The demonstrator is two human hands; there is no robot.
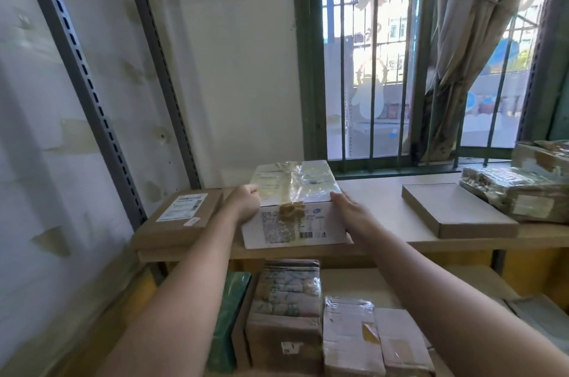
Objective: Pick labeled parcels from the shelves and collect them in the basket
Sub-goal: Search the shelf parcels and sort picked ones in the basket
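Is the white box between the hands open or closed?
Closed: the white cardboard box has shiny tape running over its flat top and down its front.

White box [308, 224] I'm holding: black print and barcode on the front, clear shiny tape over the top, crumpled tan tape patch at the edge. Brown cardboard parcel [181, 222] to my left, white label with black text. Flat box [455, 210] to my right, plain tan. Shelf board [369, 192] pale beige. Green parcel [234, 299] below. Window frame [303, 68] dark green. Curtain [468, 38] dull beige, stained. Upright [83, 84] grey with dark slots.
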